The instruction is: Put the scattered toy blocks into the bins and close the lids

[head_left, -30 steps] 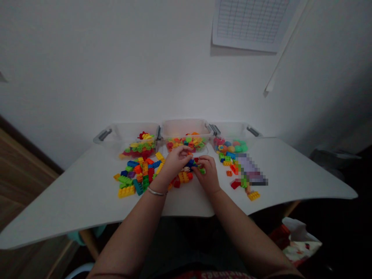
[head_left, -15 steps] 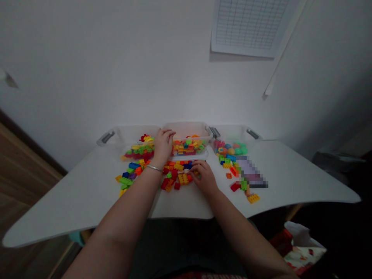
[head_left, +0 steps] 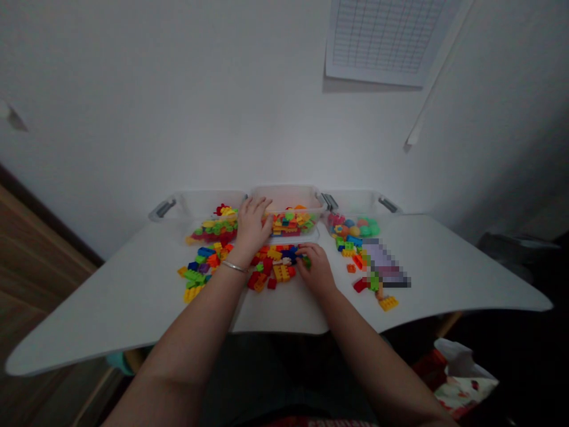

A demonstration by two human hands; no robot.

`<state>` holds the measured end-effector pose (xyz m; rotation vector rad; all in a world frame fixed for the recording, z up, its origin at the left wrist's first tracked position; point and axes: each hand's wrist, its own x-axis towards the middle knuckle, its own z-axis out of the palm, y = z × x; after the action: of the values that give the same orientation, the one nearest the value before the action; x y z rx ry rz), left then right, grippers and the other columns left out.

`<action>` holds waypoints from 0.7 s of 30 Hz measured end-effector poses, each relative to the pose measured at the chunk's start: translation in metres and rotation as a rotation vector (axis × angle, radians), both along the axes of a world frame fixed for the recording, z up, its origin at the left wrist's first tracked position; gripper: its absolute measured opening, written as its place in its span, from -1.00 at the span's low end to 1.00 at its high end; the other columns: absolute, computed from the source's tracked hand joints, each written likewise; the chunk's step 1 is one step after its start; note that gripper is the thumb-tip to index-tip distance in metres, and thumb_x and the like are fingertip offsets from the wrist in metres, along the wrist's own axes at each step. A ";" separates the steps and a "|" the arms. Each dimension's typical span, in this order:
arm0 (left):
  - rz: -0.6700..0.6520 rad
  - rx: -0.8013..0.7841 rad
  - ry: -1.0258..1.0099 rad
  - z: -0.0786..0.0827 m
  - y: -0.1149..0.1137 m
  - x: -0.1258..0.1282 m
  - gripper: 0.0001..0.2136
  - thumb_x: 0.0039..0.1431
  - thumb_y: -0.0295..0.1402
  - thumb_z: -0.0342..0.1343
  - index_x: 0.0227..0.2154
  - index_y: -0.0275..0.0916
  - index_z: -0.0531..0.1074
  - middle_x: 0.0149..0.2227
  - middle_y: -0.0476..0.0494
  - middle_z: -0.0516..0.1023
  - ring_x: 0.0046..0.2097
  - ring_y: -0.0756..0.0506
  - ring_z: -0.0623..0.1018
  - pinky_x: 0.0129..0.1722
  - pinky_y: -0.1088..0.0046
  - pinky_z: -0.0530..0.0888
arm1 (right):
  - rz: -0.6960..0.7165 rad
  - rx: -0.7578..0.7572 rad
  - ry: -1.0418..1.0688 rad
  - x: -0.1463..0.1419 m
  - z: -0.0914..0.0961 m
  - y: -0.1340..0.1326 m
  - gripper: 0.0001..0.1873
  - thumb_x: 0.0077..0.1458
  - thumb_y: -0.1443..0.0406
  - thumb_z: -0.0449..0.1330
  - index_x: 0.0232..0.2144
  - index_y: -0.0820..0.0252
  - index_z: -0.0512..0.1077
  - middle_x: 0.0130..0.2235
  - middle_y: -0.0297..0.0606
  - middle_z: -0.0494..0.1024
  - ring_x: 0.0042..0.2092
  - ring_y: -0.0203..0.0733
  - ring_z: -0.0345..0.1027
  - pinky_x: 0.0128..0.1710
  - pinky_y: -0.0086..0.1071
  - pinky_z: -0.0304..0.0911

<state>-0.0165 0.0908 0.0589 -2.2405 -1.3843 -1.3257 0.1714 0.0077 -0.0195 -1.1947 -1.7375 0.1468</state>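
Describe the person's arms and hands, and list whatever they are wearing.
The left forearm and right forearm are bare, with no sleeves or gloves. A thin silver bangle circles the left wrist; the right wrist shows no jewellery.

Dim, flat indoor light falls across the scene, brightest on the white wall [head_left: 284, 130] just above the tabletop [head_left: 111, 302] and fading towards the corners. The lower right sinks to near black. A soft shadow lies under the paper sheet [head_left: 386, 38] on the wall. There is no harsh glare. Wide-angle distortion bows the tabletop's edges at the sides of the frame. The left hand [head_left: 252, 228] and right hand [head_left: 315, 270] show soft, grainy detail, while a pixelated patch [head_left: 386, 264] obscures part of the tabletop at right.
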 end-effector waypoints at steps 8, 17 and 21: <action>-0.011 -0.021 0.154 -0.029 -0.060 -0.005 -0.67 0.18 -0.41 0.07 0.01 -0.20 0.45 0.13 -0.24 0.42 0.24 -0.30 0.27 0.25 -0.03 0.24 | -0.388 0.047 -0.117 0.020 0.011 0.006 -0.67 0.07 0.30 0.12 -0.09 0.23 0.44 0.05 -0.01 0.43 0.13 0.02 0.21 0.18 -0.06 0.06; -0.197 -0.014 0.275 -0.044 -0.069 -0.010 -0.80 0.24 -0.42 0.04 -0.18 -0.19 0.55 0.05 -0.19 0.52 0.26 -0.32 0.25 0.21 -0.09 0.31 | -0.710 -0.400 -0.495 0.078 0.042 0.016 -0.41 0.09 0.19 0.14 0.16 0.29 0.29 0.14 0.12 0.38 0.15 0.21 0.18 0.13 0.03 0.04; -0.304 0.013 0.308 -0.044 -0.074 -0.005 -0.83 0.26 -0.39 0.06 -0.22 -0.16 0.56 -0.02 -0.12 0.57 0.24 -0.29 0.29 0.20 -0.07 0.33 | -0.683 -0.575 -0.601 0.079 0.041 0.023 -0.39 0.10 0.12 0.14 0.15 0.31 0.31 0.11 0.13 0.37 0.15 0.19 0.19 0.05 -0.06 0.16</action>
<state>-0.0215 0.0165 0.0148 -2.5877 -0.9583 -1.0005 0.2509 0.0302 0.0211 -2.3834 -1.7086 -0.1556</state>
